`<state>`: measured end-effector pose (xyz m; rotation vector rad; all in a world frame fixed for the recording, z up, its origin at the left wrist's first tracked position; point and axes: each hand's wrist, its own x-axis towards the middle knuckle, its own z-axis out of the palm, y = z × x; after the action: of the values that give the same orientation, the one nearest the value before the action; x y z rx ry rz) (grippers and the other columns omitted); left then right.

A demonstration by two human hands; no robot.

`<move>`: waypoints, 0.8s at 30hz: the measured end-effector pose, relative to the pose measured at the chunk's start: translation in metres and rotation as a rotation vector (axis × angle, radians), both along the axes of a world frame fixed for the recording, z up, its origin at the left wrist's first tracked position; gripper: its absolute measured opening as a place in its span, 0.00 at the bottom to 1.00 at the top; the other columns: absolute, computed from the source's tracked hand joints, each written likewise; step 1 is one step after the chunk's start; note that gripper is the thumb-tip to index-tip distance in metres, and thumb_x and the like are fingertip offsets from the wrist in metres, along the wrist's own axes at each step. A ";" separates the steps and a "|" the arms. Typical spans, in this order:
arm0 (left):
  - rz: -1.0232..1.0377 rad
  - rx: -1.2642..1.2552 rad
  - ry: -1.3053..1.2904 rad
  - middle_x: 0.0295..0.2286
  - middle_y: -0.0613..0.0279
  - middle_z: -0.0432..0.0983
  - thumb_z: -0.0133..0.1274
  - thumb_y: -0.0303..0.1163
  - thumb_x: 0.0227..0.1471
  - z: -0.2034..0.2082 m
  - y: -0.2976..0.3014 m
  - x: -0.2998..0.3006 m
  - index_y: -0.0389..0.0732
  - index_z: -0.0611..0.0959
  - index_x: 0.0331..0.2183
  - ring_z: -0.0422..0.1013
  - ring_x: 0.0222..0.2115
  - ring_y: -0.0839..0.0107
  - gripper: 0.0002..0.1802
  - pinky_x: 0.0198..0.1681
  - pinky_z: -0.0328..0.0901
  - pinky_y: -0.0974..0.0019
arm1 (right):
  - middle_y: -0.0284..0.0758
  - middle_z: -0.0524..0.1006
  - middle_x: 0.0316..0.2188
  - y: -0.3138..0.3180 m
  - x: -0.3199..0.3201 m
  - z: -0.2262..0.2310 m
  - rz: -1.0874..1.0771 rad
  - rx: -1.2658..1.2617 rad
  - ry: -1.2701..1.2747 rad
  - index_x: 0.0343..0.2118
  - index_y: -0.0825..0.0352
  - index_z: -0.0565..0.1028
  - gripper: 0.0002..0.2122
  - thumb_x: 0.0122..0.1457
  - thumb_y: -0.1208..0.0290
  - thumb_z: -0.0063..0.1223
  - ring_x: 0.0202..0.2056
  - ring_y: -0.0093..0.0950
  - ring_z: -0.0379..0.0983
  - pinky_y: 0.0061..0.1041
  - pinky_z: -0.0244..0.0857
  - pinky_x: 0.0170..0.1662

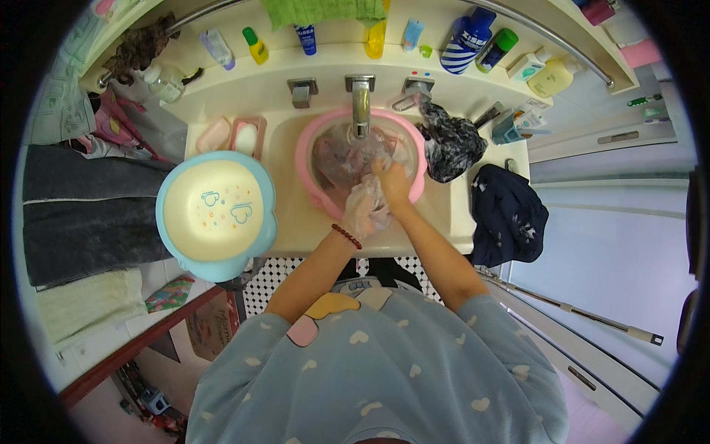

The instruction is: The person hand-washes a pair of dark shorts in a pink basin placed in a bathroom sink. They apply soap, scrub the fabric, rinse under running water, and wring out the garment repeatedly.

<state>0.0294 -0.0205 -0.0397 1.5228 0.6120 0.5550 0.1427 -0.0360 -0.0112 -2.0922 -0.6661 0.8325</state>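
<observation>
A pink basin (pixel 304 153) sits in the washbasin beneath the tap (pixel 361 111), with wet, sheer pinkish cloth (pixel 336 159) inside it. Over the basin's near rim, my left hand (pixel 364 212) is closed in a bunch of the thin cloth, which covers most of its fingers. A dark red bead bracelet (pixel 346 236) circles that wrist. My right hand (pixel 392 181) makes a fist on the same cloth, just beyond and to the right of the left one. The part of the cloth inside the right fist is hidden.
A blue-rimmed basin (pixel 268 214) stands at the left beside soap dishes (pixel 248 138). Black patterned fabric (pixel 452 144) bunches against the pink basin's right side; dark navy clothing (pixel 506 214) drapes over the counter's right end. Several bottles and tubes, including a striped can (pixel 467 42), line the back ledge.
</observation>
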 end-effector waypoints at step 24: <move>-0.022 -1.131 -0.401 0.42 0.60 0.66 0.41 0.40 0.52 0.046 0.017 0.001 0.43 0.70 0.44 0.64 0.43 0.67 0.19 0.47 0.59 0.62 | 0.52 0.73 0.26 -0.002 -0.030 0.054 0.071 -0.022 -0.220 0.25 0.74 0.74 0.21 0.52 0.55 0.47 0.31 0.47 0.69 0.41 0.61 0.38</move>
<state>0.0300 -0.0039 0.0066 0.3358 0.4542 0.3630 0.1123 -0.0378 0.0424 -2.2110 -0.8559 0.6556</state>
